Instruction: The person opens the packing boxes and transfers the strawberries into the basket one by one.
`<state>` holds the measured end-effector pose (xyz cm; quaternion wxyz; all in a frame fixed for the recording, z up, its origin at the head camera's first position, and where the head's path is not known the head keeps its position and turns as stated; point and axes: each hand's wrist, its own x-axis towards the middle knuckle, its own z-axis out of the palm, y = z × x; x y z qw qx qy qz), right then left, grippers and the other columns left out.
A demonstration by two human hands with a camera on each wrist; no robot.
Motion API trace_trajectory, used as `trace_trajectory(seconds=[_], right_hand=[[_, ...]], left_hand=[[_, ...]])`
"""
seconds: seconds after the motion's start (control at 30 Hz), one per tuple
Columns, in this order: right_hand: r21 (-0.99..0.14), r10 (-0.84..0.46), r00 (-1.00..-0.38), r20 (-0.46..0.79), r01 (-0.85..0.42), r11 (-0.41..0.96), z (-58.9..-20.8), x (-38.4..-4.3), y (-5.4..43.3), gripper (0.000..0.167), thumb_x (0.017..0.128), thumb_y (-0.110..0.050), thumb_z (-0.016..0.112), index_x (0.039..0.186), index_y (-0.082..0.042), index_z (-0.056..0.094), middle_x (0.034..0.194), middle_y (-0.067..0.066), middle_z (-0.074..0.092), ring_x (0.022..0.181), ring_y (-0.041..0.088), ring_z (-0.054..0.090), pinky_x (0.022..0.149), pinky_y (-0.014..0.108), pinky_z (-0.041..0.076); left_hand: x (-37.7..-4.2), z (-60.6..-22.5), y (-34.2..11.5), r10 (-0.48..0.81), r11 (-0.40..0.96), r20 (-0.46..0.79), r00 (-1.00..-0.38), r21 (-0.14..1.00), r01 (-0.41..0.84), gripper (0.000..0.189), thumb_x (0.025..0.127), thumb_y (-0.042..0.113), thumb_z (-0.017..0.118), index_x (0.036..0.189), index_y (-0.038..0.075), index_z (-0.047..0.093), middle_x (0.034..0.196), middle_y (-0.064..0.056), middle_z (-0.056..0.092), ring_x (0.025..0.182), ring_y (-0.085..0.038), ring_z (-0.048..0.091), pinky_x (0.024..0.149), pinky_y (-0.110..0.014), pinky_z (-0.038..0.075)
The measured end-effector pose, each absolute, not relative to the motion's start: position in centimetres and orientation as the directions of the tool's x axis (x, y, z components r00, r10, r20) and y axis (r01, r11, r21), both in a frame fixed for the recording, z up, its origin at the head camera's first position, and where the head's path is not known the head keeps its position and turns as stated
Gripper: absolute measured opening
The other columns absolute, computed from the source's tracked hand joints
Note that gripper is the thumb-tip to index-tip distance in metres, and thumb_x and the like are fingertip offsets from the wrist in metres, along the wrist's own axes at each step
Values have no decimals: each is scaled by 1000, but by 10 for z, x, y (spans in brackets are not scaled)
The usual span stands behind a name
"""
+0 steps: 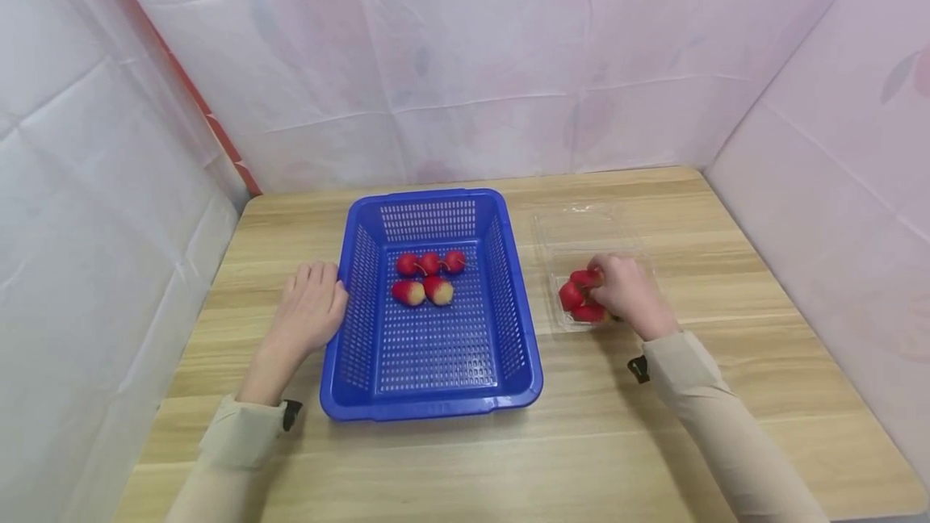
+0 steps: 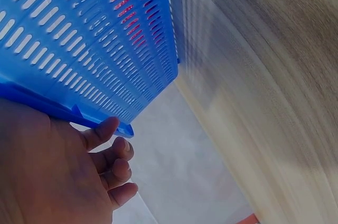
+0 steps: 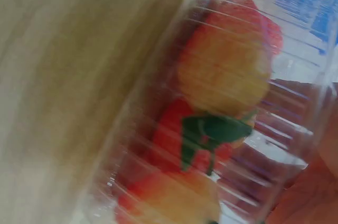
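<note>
My left hand (image 1: 312, 305) rests against the left rim of a blue plastic basket (image 1: 519, 305), fingers loosely bent; the left wrist view shows the thumb by the rim. Three round red fruits (image 1: 430, 263) with thin stems lie in a row inside the basket. Below them lie two red-and-yellow fruits (image 1: 438, 290). To the right, my right hand (image 1: 628, 293) reaches into a clear plastic box (image 1: 555, 261) and pinches a red fruit (image 1: 584, 277). More red fruits (image 1: 570, 297) sit beside its fingers. Through the box wall, the right wrist view shows red-and-yellow fruits (image 3: 224, 71) and a green leaf (image 3: 216, 129).
The basket and box stand side by side on a wood-grain table (image 1: 581, 442). The box's clear lid (image 1: 581, 220) lies folded back behind it. Pale patterned sheets (image 1: 465, 63) hang behind the table and at both sides.
</note>
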<state>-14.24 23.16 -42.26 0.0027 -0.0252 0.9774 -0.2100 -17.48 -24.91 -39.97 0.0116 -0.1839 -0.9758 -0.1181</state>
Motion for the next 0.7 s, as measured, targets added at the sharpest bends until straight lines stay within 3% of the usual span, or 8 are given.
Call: trace_trajectory(seconds=[0.33,0.5,0.7], right_hand=[[-436,-3,-1000,-15,4,900,-404,-137,225,41,73,-7,78,109,7,65,101,22,52,83,39,55,71,50,43],[-444,-7,-998,61,-34,896,-397,-132,225,36,72,2,69,107,9,65,103,26,52,85,41,54,74,55,43],[-492,-30,-987,159,-105,864,-388,-131,218,36,72,3,74,107,7,67,105,24,58,92,39,52,77,53,44]], left_hand=[[-174,-400,-249,352,902,56,-934,245,355,29,104,22,28,110,0,45,97,-14,45,91,-33,39,77,-46,32],[-175,-401,-249,358,899,65,-931,244,363,28,103,22,28,108,0,45,95,-14,44,90,-33,39,77,-46,32],[-176,-403,-250,356,897,74,-932,253,363,27,103,22,29,108,1,46,96,-14,45,90,-33,38,77,-45,31]])
